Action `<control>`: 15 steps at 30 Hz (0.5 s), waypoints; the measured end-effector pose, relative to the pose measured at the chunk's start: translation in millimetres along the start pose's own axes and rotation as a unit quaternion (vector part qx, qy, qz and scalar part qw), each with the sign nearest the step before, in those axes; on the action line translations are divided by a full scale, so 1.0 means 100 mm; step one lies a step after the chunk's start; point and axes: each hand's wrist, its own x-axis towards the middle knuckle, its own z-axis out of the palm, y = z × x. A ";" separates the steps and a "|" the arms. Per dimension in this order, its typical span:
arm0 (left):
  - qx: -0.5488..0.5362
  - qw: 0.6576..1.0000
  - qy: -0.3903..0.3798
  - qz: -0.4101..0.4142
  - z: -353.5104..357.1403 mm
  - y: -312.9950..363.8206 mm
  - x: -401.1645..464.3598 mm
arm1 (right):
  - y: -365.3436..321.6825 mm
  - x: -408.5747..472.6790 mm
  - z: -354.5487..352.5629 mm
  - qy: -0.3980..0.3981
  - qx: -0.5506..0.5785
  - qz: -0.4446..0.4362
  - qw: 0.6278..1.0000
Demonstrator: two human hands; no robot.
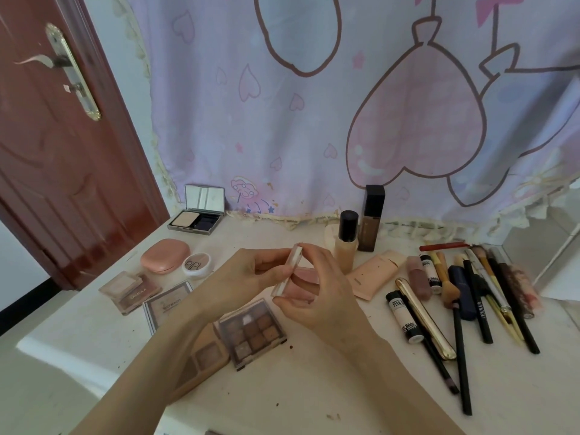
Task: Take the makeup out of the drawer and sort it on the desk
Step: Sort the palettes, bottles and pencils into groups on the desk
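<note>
Clear glossy plastic compact (287, 271) — matt white desk (314, 387)

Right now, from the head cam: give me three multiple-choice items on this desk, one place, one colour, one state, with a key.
1. Where is the open powder compact with a mirror?
A. far left of the desk, by the curtain
B. among the brushes on the right
C. in the person's hands

2. What colour is the closed rounded case?
A. black
B. pink
C. green

3. What is the clear palette doing?
A. lying flat on the desk
B. held by both hands above the desk
C. leaning on the door

Key: 1 A, it sits at the desk's back left; 2 B, its lid is pink; 3 B, left hand and right hand pinch it.
</note>
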 end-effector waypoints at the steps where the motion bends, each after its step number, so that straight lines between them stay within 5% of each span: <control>1: 0.000 1.000 -0.004 -0.001 -0.01 0.00 0.01 | 0.01 0.00 0.00 0.000 0.000 0.001 1.000; 8: -0.028 0.997 0.056 -0.042 -0.17 -0.06 0.06 | 0.01 -0.02 0.01 -0.001 0.055 0.044 0.998; 15: 0.152 0.981 0.119 -0.023 -0.46 -0.01 0.35 | 0.09 0.14 0.26 -0.006 0.043 0.124 0.991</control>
